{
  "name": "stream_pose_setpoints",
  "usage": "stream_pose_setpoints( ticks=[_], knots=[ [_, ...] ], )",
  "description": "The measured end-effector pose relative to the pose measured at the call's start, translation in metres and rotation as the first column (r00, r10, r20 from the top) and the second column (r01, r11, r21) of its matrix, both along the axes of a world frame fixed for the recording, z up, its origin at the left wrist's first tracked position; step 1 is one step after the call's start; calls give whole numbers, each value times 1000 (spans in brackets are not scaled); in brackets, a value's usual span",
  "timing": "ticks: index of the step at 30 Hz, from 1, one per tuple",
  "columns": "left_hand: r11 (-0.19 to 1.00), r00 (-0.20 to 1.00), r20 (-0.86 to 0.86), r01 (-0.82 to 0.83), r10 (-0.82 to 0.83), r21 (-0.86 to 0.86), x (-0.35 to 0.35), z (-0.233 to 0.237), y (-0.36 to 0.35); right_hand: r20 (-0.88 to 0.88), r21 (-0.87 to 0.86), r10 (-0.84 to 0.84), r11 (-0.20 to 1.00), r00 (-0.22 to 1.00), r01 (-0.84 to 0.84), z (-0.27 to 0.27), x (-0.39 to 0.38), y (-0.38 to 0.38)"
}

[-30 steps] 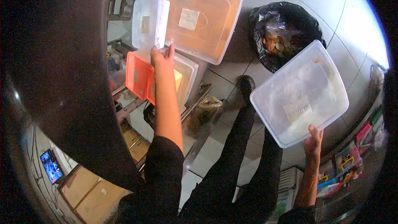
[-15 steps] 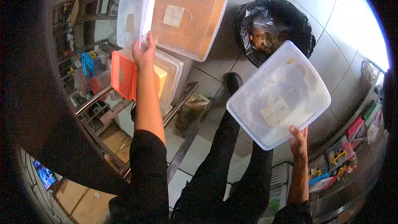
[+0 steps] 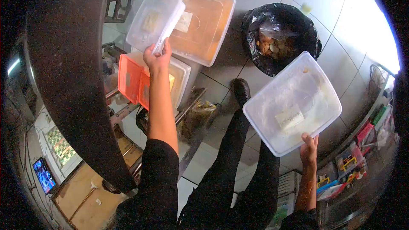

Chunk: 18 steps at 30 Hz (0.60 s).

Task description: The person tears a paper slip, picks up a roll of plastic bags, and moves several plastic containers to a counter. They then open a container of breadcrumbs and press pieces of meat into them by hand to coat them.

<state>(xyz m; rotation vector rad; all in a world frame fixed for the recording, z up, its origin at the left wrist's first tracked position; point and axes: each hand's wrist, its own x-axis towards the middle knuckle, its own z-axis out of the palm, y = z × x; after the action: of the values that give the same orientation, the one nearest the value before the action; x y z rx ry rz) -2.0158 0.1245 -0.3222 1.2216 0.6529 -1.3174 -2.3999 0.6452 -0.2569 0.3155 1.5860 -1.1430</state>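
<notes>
My left hand (image 3: 158, 55) grips the near edge of a small translucent plastic container (image 3: 142, 27) with a paper label. That container is tilted and overlaps a large lidded container (image 3: 209, 21) with orange-brown contents. Just below my left hand is an open red plastic box (image 3: 129, 81), beside another clear container (image 3: 181, 76). With my right hand (image 3: 309, 147) I hold a large translucent lidded container (image 3: 298, 98) by its lower right edge. White powder shows through it, and it bears a paper label. My right fingers are mostly hidden underneath.
A bin lined with a black bag (image 3: 313, 34) stands on the tiled floor (image 3: 223, 74) with scraps inside. A clear bag of scraps (image 3: 200, 115) sits near my leg. Colourful packets and boxes (image 3: 351, 162) line the right side. A dark post (image 3: 72, 47) rises at left.
My left hand and its container have shifted slightly right and down, covering more of the orange-brown container. My right hand's container has moved slightly down. My view has turned, bringing the dark post in.
</notes>
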Motion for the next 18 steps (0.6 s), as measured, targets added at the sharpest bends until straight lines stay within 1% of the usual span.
stream_pose_setpoints(
  ticks=[1, 2, 3, 4, 5, 6, 7, 8, 9, 10, 11, 13, 14, 15, 16, 17, 18],
  knots=[
    [1000, 996, 94, -4, 2, 22, -5, 6, 8, -60, 6, 97, 995, 993, -97, -12, -6, 18],
    [1000, 995, 97, -6, 4, 24, 3, 3, 19, -119, 16, 194, 981, 974, -194, -13, -7, 19],
    [991, 991, 89, 110, -104, -71, 12, 0, 31, -118, 15, 197, 980, 973, -196, -14, -5, 18],
    [960, 973, 89, 225, -213, -165, 18, -2, 47, -63, 18, 106, 994, 992, -105, -3, -3, 5],
    [991, 988, 131, 92, -79, -97, 1, 22, 68, -7, 26, 14, 1000, 1000, -13, 3, -1, -2],
    [988, 995, 55, 89, -83, -123, 10, 30, 87, -8, 27, 14, 1000, 1000, -13, 2, -1, -2],
    [986, 996, -21, 84, -88, -147, 19, 37, 106, -29, 39, 53, 998, 998, -52, 0, -2, 1],
    [986, 996, -20, 83, -87, -146, 33, 40, 124, -47, 53, 93, 994, 995, -91, -1, -3, 3],
    [975, 993, -63, 81, -96, -206, 52, 40, 142, -45, 55, 94, 994, 995, -92, -3, -1, 4],
    [961, 989, -104, 78, -109, -266, 68, 45, 155, -50, 11, 68, 998, 996, -67, -6, 2, 6],
    [961, 989, -103, 79, -110, -267, 76, 57, 164, -55, -36, 39, 999, 998, -41, -6, 4, 2],
    [968, 999, -41, -11, 1, -251, 90, 78, 179, -25, -24, 37, 999, 999, -37, 5, 7, -14],
    [969, 999, -36, -6, -3, -249, 95, 88, 182, 4, -13, 33, 999, 999, -33, 9, 8, -23],
    [977, 994, 62, -78, 91, -197, 98, 100, 181, 13, -13, 27, 1000, 1000, -27, 9, 7, -24],
    [976, 971, 158, -157, 180, -148, 106, 105, 181, 16, -31, 56, 998, 998, -56, 7, 11, -26],
    [963, 971, 60, -220, 232, -154, 112, 108, 182, 17, -50, 87, 995, 996, -86, 6, 14, -29],
    [965, 971, 66, -218, 229, -148, 119, 108, 184, 22, -43, 85, 996, 996, -84, 7, 18, -31]
  ],
)
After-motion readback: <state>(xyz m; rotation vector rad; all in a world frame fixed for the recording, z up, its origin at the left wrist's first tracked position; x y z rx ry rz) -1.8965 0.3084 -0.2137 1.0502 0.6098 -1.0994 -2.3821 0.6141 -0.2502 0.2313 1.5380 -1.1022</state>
